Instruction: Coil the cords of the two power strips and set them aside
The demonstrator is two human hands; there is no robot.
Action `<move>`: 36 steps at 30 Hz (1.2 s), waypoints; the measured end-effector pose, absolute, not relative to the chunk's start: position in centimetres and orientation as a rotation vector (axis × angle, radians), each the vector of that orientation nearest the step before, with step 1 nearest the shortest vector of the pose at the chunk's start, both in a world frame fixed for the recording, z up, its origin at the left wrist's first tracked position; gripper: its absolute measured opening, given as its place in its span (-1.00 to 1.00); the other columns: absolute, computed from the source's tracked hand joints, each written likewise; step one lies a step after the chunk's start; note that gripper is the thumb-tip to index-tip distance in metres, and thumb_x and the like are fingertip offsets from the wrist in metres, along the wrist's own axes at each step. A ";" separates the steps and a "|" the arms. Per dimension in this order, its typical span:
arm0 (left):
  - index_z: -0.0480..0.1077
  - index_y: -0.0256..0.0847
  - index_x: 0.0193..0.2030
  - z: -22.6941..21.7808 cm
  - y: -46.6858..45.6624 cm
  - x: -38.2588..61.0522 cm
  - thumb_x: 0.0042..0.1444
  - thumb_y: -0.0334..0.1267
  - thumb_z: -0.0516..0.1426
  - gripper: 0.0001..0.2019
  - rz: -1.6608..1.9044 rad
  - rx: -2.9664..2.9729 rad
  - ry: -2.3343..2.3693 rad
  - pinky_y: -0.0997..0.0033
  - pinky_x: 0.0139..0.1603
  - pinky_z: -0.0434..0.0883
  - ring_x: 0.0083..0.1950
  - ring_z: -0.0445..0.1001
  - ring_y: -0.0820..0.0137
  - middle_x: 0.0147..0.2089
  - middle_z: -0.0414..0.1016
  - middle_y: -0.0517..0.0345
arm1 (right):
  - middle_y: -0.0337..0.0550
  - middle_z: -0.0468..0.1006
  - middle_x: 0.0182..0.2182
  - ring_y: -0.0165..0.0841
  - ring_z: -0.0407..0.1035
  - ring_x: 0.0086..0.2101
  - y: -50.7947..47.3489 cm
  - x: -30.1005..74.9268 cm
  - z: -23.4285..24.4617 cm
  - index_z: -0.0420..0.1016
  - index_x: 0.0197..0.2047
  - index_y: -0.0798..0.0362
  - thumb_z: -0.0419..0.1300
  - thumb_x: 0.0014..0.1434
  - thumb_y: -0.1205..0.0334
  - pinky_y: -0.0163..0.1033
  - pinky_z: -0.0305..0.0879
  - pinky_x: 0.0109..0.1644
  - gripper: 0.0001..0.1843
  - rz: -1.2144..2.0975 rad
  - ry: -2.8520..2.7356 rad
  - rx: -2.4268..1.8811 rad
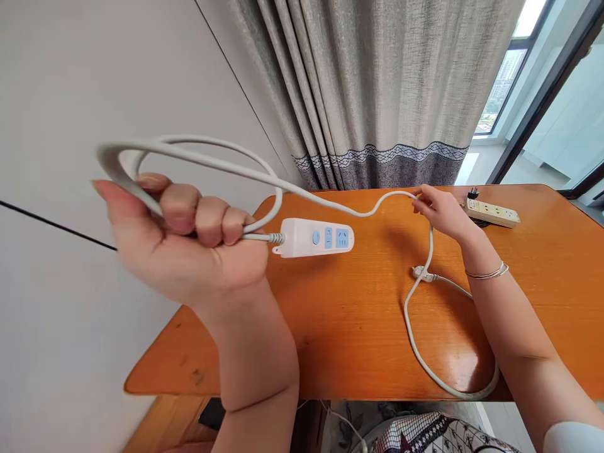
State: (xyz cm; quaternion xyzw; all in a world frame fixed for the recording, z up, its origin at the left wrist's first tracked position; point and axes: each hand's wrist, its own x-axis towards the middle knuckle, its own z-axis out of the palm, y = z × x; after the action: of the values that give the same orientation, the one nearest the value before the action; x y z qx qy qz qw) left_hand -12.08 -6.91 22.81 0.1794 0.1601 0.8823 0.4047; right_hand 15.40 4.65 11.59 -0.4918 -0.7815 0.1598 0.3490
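Note:
My left hand (189, 242) is raised off the table's left end, fingers closed round a looped white cable (198, 154). From that fist the cable end hangs to a white power strip (314, 238) with blue sockets, held just above the orange wooden table (353, 327). The cable runs right to my right hand (441, 211), which pinches it near the table's far edge. From there it curves down past a white plug (423, 273) and loops along the near edge. A thin bracelet sits on my right wrist.
A second, cream power strip (493, 214) with a black plug beside it lies at the far right of the table. Grey curtains (377, 94) hang behind, a white wall is at left, a window at right. Patterned cloth shows below the table's near edge.

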 end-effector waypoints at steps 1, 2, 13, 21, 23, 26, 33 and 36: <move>0.23 -0.24 -0.46 22.8 -6.8 -12.2 0.47 0.06 -0.21 -0.44 2.232 0.463 0.409 0.69 -0.78 -0.18 -0.76 -0.26 0.69 -0.69 -0.28 0.46 | -0.17 0.59 -0.38 -0.34 0.46 -0.38 4.8 15.5 11.6 0.42 -0.07 0.03 0.12 0.34 0.19 -0.18 0.33 -0.19 -0.85 0.439 -1.968 -1.224; 0.23 -0.24 -0.46 22.7 -6.7 -12.3 0.47 0.06 -0.21 -0.44 2.233 0.460 0.419 0.69 -0.78 -0.17 -0.76 -0.25 0.70 -0.69 -0.27 0.46 | -0.20 0.57 -0.38 -0.36 0.45 -0.39 4.9 15.6 11.6 0.42 -0.08 0.02 0.14 0.33 0.13 -0.18 0.34 -0.21 -0.82 0.470 -1.894 -1.176; 0.27 -0.24 -0.42 22.1 -5.9 -12.2 0.51 -0.12 -0.18 -0.52 2.203 0.444 0.486 0.64 -0.74 -0.11 -0.75 -0.20 0.69 -0.67 -0.22 0.44 | -0.40 0.03 -0.56 -0.45 -0.11 -0.60 4.2 19.3 14.5 0.37 -0.25 -0.15 0.37 0.12 -0.15 -0.18 -0.12 -0.51 -0.65 0.696 -1.172 -0.884; 0.26 -0.24 -0.42 22.2 -6.2 -12.0 0.51 -0.07 -0.23 -0.48 2.243 0.458 0.496 0.63 -0.74 -0.17 -0.75 -0.24 0.69 -0.68 -0.28 0.45 | -0.02 0.52 -0.31 -0.18 0.41 -0.30 4.8 17.8 12.4 0.54 -0.23 0.01 0.23 0.26 0.22 -0.02 0.33 -0.21 -0.92 0.057 -2.029 -1.518; 0.27 -0.23 -0.42 21.9 -6.2 -11.6 0.51 -0.07 -0.22 -0.49 2.205 0.566 0.524 0.60 -0.71 -0.17 -0.74 -0.20 0.69 -0.66 -0.24 0.42 | 0.10 0.55 -0.08 -0.04 0.45 -0.10 3.7 16.1 12.5 0.52 0.03 0.04 0.28 0.24 0.16 0.12 0.38 -0.01 -0.70 0.057 -2.094 -1.468; 0.27 -0.20 -0.44 21.0 -6.0 -10.9 0.50 -0.11 -0.19 -0.52 2.131 0.739 0.551 0.53 -0.68 -0.20 -0.71 -0.23 0.66 -0.63 -0.24 0.39 | 0.25 0.32 0.28 0.04 0.22 0.27 0.7 12.9 13.3 0.23 0.36 0.13 0.35 0.19 0.11 0.22 0.17 0.35 -0.25 0.113 -2.174 -1.155; 0.26 -0.15 -0.44 19.2 -5.8 -9.8 0.32 -0.04 0.17 -0.65 1.900 0.954 0.572 0.44 -0.66 -0.23 -0.68 -0.21 0.62 -0.62 -0.15 0.39 | 0.01 0.52 0.02 -0.21 0.38 0.07 -5.8 6.5 14.7 0.40 -0.03 0.03 0.13 0.37 0.11 0.01 0.27 0.26 -0.80 0.878 -2.197 -0.469; 0.27 -0.15 -0.44 19.2 -5.7 -10.3 0.31 -0.05 0.17 -0.65 1.914 0.949 0.576 0.44 -0.66 -0.23 -0.67 -0.22 0.62 -0.64 -0.13 0.40 | -0.22 0.45 -0.38 -0.39 0.34 -0.34 -7.3 7.0 14.4 0.35 -0.26 0.03 0.02 0.44 0.12 -0.20 0.35 -0.12 -0.75 1.300 -1.970 -0.427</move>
State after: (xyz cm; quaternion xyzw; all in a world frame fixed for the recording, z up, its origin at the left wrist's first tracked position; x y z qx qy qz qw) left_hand -10.29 -5.72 19.21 0.3834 0.2327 0.7734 0.4481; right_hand 6.99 -7.31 14.44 -0.1660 -0.7654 0.5049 0.3629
